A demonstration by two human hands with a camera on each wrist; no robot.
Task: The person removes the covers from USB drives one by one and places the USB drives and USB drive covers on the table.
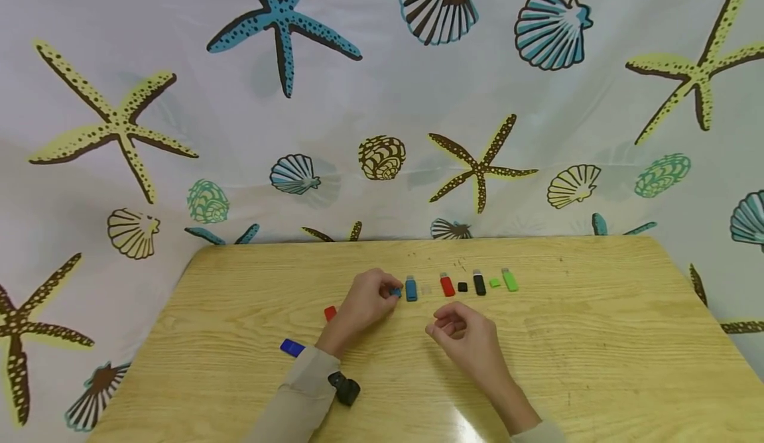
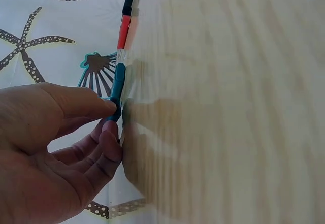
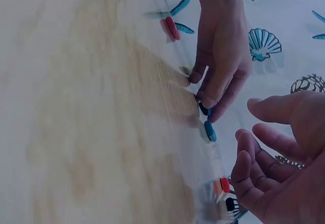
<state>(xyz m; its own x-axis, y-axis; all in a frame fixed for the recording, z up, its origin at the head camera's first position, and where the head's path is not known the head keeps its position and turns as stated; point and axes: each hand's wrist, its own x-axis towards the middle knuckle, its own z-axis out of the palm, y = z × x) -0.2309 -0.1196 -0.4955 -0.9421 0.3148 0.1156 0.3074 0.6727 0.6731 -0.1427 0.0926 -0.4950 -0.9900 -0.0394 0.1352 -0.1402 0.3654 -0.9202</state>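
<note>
With its thumb and fingers, my left hand (image 1: pixel 368 300) pinches a small blue cap (image 1: pixel 396 292), partly hidden by the fingertips, just left of a blue USB stick (image 1: pixel 411 288). In the left wrist view the thumb presses that cap (image 2: pixel 116 108) near the wood. My right hand (image 1: pixel 468 337) hovers nearer the front, fingers loosely bent and holding nothing. Rightward from the blue stick run a clear cap (image 1: pixel 426 290), a red USB stick (image 1: pixel 447 285), a black cap (image 1: pixel 462 287), a black USB stick (image 1: pixel 479 282), a green cap (image 1: pixel 494 283) and a green USB stick (image 1: pixel 509 280).
Left of my left forearm lie a red piece (image 1: pixel 330 313), partly covered, and a dark blue piece (image 1: pixel 292 347). A black device (image 1: pixel 345 388) is strapped at the left wrist. Behind the wooden table (image 1: pixel 597 337) hangs a shell-and-starfish curtain (image 1: pixel 346 105).
</note>
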